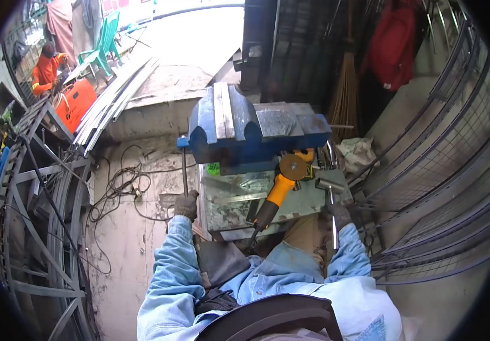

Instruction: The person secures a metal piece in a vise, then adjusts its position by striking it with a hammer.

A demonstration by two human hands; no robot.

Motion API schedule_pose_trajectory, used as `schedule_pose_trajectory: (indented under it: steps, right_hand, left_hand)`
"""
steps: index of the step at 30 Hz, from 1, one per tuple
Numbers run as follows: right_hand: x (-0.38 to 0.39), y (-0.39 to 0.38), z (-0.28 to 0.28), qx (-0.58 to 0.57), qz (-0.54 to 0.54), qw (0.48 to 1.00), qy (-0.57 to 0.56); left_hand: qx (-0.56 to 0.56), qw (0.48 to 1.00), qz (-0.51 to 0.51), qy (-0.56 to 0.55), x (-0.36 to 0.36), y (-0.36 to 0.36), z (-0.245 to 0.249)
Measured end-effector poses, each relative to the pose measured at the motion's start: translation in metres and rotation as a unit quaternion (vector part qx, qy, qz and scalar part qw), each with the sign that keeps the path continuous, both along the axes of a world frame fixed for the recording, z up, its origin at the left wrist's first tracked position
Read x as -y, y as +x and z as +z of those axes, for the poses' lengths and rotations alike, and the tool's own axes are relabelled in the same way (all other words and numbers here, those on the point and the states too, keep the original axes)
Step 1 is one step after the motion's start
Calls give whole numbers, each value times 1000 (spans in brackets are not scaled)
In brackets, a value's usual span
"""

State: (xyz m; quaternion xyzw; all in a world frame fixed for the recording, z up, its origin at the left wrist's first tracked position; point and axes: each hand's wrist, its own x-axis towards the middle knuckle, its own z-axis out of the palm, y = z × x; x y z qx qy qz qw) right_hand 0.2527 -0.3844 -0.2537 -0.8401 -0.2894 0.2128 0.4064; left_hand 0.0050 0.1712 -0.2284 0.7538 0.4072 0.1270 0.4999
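Observation:
My gloved left hand (186, 206) is wrapped round the lower end of the handle bar (185, 170) of a large blue vise (211, 149). In my gloved right hand (340, 216) is a hammer (329, 184), gripped by its metal handle, with the head pointing away from me over the right edge of the work table (307, 199). Between my hands an orange angle grinder (279, 190) lies on that table, its worn brown disc facing up. A flat metal strip (242, 198) rests to the left of the grinder.
Black cables (134, 184) coil on the floor at left, near stacked metal frames (46, 210). Mesh grille panels (427, 176) lean along the right. Long pale bars (114, 99) lie at upper left, near a person in orange (45, 74). A broom (345, 85) stands behind the vise.

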Motion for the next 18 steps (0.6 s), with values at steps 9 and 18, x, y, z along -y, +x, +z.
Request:
schedule_pose_trajectory:
  steps: [9,18]
  right_hand:
    - [-71,-86,212,31,-210,909,358]
    - [-149,-79,256,-165,-158,767,600]
  left_hand:
    - [-9,996,34,-86,20,-5,43]
    - [-29,999,2,20,17,-7,37]
